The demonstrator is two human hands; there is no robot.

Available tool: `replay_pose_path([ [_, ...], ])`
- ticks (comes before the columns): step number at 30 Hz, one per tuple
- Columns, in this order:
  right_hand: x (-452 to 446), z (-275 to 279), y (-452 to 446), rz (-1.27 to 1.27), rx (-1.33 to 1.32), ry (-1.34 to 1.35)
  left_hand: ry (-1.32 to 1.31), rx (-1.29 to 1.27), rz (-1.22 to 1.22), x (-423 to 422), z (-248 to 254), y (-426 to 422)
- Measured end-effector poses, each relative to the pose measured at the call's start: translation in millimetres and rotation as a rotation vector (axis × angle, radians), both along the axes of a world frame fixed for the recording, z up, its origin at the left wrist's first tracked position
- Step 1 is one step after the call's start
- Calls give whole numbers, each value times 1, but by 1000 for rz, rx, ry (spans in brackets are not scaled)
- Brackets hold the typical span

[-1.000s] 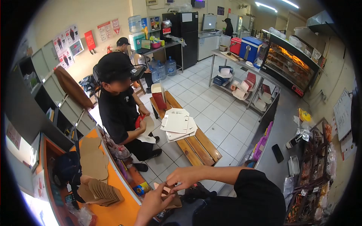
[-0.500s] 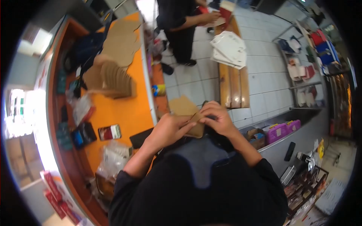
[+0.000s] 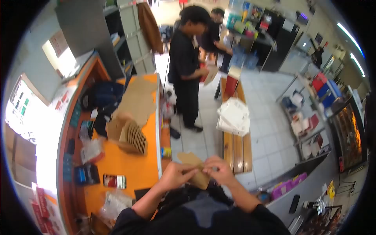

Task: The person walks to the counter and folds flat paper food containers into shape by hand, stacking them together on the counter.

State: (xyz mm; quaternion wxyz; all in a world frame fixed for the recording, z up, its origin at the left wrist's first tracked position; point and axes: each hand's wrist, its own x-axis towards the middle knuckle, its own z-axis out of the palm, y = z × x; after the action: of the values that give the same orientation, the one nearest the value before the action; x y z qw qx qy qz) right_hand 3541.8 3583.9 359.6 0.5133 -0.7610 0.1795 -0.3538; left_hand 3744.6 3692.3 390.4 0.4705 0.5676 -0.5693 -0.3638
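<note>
Low in the middle of the head view, a brown cardboard piece (image 3: 200,181), partly folded, is held between my two hands in front of my body. My left hand (image 3: 175,175) pinches its left edge, and my right hand (image 3: 220,171) grips the upper right edge. Fingers hide part of the fold. To the left, on the orange table (image 3: 147,172), stands a row of nested folded cardboard boxes (image 3: 133,137). Flat cardboard sheets (image 3: 137,98) lie behind that row.
A phone (image 3: 114,181) and plastic bags (image 3: 115,205) lie on the table. Ahead, a wooden bench (image 3: 238,156) carries white flat cartons (image 3: 235,117). A co-worker (image 3: 185,66) stands beside it holding cardboard. Purple boxes (image 3: 282,190) sit at right.
The head view has tilted up, so the table, bench and hands appear lower and more of the room shows. Both hands still hold the cardboard piece, whose fold looks slightly different.
</note>
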Motion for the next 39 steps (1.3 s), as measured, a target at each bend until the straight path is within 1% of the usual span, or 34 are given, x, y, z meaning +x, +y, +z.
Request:
replay_pose_path([
  [1, -1, 2, -3, -12, 53, -29, 71, -41, 4, -3, 5, -6],
  [2, -4, 0, -6, -32, 74, -30, 17, 97, -42, 3, 14, -8],
  [3, -6, 2, -9, -52, 135, -115, 53, 1, -75, 4, 26, -14],
  [5, -8, 13, -8, -79, 281, -277, 570, -79, -5, 9, 21, -17],
  [6, -9, 18, -7, -107, 325, -323, 704, -85, -67, 17, 11, -19],
  [8, -6, 23, -4, -157, 292, -389, 972, -79, -183, 39, -21, -21],
  [9, -4, 23, 0, -185, 283, -421, 984, 54, -333, 42, -29, -15],
  [11, 0, 22, 10, -184, 391, -408, 990, 311, -643, 47, -48, -4],
  [13, 6, 23, 15, -196, 442, -408, 1183, 348, -605, 50, -86, 7],
  [15, 13, 26, 21, -222, 452, -422, 1369, 208, -333, 28, -81, 15],
  [16, 15, 25, 22, -230, 439, -402, 1460, 207, -440, 29, -95, 17],
  [19, 19, 24, 25, -239, 386, -328, 1391, 360, -378, 18, -82, 29],
  [20, 19, 27, 27, -224, 364, -291, 1287, 456, -307, 15, -65, 31],
  [21, 16, 27, 30, -211, 345, -251, 1128, 581, -257, 16, -48, 29],
  [22, 10, 15, 30, -186, 330, -209, 962, 698, -213, 19, -30, 23],
  [25, 1, 30, 22, -147, 118, -90, 976, 587, -121, 2, -3, 20],
  [27, -3, 36, 16, -75, -17, -86, 1087, 471, -116, -5, -6, 22],
  [28, -4, 39, 12, -37, -84, -89, 1093, 468, -110, -6, -1, 22],
  [31, -3, 51, -1, 87, -219, -119, 1045, 531, -81, -1, -12, 29],
  [34, -1, 63, -9, 253, -229, -126, 1119, 528, -90, -4, 1, 31],
  [37, 0, 69, -17, 368, -347, -137, 1070, 505, -110, -4, 1, 34],
  [39, 0, 67, -19, 423, -376, -153, 1022, 580, -117, 1, -1, 39],
])
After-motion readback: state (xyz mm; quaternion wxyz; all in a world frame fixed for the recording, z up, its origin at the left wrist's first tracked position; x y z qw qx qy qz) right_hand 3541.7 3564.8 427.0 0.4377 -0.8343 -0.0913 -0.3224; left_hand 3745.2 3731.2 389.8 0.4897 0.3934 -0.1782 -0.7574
